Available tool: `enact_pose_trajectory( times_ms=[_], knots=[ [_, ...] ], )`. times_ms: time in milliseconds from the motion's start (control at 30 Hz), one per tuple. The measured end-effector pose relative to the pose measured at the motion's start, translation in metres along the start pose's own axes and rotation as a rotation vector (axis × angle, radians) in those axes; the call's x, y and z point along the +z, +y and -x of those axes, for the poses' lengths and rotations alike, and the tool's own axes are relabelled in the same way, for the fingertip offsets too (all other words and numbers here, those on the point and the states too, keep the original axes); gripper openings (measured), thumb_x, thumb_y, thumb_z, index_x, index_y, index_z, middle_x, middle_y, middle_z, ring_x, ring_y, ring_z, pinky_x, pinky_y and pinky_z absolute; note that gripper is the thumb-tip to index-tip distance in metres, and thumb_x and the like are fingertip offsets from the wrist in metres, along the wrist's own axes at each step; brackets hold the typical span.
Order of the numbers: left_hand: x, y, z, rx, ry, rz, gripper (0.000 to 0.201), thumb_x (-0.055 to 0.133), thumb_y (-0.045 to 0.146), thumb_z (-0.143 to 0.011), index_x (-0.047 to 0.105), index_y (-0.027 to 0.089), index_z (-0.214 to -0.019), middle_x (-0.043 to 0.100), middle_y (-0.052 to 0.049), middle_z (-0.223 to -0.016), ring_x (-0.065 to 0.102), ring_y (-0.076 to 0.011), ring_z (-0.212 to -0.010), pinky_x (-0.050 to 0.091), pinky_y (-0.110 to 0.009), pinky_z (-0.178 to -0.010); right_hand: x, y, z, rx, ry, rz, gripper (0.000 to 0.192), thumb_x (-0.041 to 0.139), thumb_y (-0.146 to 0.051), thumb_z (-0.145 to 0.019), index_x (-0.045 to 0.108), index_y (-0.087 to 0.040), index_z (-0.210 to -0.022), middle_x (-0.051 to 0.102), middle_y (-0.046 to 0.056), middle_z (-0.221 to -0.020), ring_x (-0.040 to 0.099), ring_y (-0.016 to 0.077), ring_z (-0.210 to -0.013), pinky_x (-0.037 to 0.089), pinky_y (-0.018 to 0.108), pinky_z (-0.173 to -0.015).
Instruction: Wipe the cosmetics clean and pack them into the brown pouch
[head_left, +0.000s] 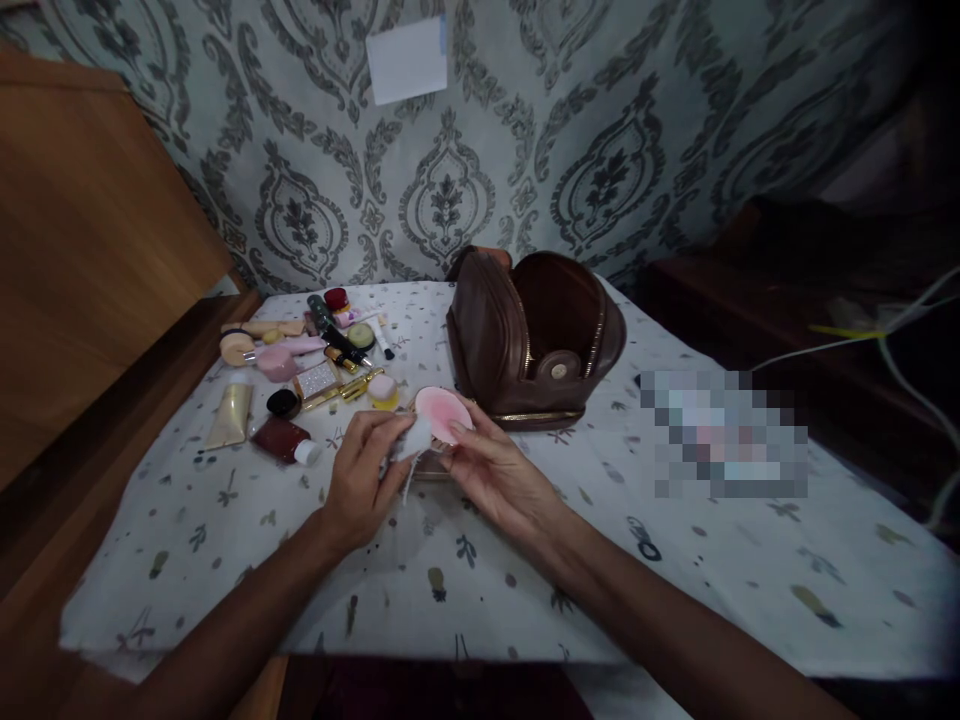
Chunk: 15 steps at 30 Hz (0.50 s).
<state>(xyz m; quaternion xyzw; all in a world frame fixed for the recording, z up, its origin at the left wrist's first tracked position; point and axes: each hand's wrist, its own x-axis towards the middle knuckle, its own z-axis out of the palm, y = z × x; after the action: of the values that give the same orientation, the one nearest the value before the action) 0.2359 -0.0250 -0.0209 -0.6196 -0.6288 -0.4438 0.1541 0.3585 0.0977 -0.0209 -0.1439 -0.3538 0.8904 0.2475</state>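
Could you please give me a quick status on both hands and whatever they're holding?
Left hand pinching a white wipe. Right hand holding the pink powder puff. Open brown cosmetic bag just behind; makeup clutter left.

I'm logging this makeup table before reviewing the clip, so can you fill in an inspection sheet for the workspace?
Surface: table under a white printed cloth, bare toward the near edge.
Things in hand: round pink puff held by the right hand; small white wipe pinched in the left hand, touching the puff.
Clutter: open brown pouch behind the hands; cosmetics pile at the left, with a dark red bottle and a cream tube lying flat.
Hands: both closed on their items, close together.
Cables: white cords at the right, off the table.
Surroundings: patterned wallpaper with a white paper note; wooden panel at the left.
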Motion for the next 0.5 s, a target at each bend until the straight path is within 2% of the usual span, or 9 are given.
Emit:
enact_pose_trajectory(
  times_ms=[167,333,500],
  knots=[
    [-0.0039,-0.0014,0.0001,0.022,0.038,-0.023,0.032,0.055,0.014,-0.093,0.055,0.02,-0.125,0.059,-0.007,-0.109,0.057,-0.0195,-0.102,0.051,-0.034,-0.089,0.002,0.0006,0.0008,0.081,-0.005,-0.001,0.045,0.081,-0.019,-0.067,0.064,-0.027,-0.108,0.067,-0.001,-0.1,0.062,0.0136,-0.085,0.054,0.025,-0.071],
    [-0.0078,-0.0007,-0.0029,0.0,0.074,-0.018,0.029,0.054,0.015,-0.095,0.057,0.02,-0.123,0.059,-0.006,-0.105,0.058,-0.019,-0.1,0.051,-0.032,-0.086,0.0047,0.0019,0.0017,0.119,-0.026,0.022,0.047,0.087,-0.021,-0.061,0.067,-0.024,-0.103,0.068,0.0,-0.1,0.065,0.014,-0.087,0.054,0.023,-0.072],
    [-0.0073,0.0025,-0.0031,0.027,0.066,-0.054,0.033,0.053,0.016,-0.095,0.056,0.023,-0.127,0.058,-0.006,-0.104,0.058,-0.0193,-0.096,0.052,-0.033,-0.082,0.0037,0.003,0.0022,0.164,-0.003,0.037,0.046,0.086,-0.022,-0.063,0.065,-0.022,-0.104,0.066,0.0,-0.094,0.062,0.0115,-0.076,0.049,0.02,-0.058]
  ],
)
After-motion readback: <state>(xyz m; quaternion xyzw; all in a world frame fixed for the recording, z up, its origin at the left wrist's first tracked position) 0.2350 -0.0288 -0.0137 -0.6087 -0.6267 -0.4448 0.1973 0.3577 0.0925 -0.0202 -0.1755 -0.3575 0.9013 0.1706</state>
